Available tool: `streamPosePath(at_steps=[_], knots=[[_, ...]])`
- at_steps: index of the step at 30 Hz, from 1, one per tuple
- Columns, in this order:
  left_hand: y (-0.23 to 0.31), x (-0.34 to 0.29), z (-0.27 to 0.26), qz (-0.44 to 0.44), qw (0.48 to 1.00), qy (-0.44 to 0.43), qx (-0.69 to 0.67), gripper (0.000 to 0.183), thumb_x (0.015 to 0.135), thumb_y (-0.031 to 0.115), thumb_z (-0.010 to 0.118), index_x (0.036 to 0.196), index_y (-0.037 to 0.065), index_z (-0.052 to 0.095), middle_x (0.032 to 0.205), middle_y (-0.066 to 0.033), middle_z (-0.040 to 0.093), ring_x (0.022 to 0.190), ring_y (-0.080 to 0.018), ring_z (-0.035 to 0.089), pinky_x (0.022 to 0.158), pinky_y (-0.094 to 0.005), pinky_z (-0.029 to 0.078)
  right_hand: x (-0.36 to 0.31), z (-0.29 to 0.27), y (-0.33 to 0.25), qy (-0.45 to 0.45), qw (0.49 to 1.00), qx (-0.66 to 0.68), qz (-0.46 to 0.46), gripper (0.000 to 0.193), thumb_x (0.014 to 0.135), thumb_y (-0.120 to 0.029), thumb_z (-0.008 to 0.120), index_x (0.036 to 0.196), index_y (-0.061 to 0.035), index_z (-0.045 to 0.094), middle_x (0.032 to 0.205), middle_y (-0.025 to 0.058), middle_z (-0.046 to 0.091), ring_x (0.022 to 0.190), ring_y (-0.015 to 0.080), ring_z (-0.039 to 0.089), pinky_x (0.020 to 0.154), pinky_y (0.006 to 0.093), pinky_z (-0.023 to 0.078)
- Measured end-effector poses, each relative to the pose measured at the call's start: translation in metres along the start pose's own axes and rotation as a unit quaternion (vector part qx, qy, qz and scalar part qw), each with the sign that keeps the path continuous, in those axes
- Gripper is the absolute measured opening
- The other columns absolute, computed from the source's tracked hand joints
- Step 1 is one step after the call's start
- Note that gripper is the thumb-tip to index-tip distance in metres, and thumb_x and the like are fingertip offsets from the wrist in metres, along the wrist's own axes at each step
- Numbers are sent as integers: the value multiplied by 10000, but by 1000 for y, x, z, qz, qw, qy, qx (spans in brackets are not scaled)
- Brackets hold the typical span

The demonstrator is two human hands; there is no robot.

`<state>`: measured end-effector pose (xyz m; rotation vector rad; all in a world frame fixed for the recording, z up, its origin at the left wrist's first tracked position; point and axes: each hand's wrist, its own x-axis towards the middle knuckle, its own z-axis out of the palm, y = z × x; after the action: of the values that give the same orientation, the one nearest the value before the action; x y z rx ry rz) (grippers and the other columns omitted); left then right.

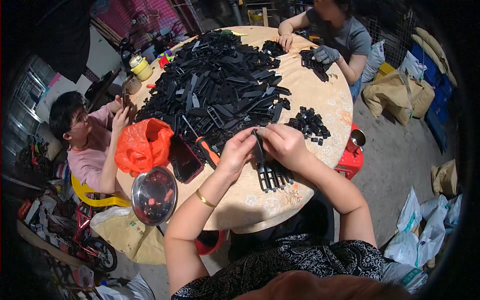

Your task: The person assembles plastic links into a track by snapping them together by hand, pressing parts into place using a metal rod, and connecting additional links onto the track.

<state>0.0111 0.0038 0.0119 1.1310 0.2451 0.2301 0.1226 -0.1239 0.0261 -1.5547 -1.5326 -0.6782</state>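
Both my hands are raised over the near side of the round table, fingertips closed around a black plastic part. My left hand pinches its left side near the top. My right hand grips the same top end from the right, and its fingers partly hide it. Beneath and just nearer lie black slotted plastic pieces on the tabletop. Small black plastic clips form a little pile beyond my right hand. A large heap of black plastic parts spreads across the table beyond both hands.
Left of my hands are an orange-handled screwdriver, a dark phone, a red plastic bag and a round metal dish. One person sits at the left; another, with a grey glove, works across the table. A red stool stands right.
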Motion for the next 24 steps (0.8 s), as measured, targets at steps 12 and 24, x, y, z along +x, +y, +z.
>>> streamPosePath(at_steps=[12,24], knots=[[7,-2,23,2,999,33,-16,286,913,166,496,1169,40,512,978,-25,586,796,-81,576,676,-222,504,-4,-23,-19,-89,973,125,172,364,710,-46,646,1068,-34,583,925,142,588,773,290,592,664,324,482],[56,27,-48,263,449,105,847,389,721,-14,479,1100,40,548,1146,-136,517,1130,-334,432,914,-389,398,-53,-61,-20,-263,931,-15,252,317,698,-143,598,977,7,578,742,189,561,707,351,573,665,407,479]])
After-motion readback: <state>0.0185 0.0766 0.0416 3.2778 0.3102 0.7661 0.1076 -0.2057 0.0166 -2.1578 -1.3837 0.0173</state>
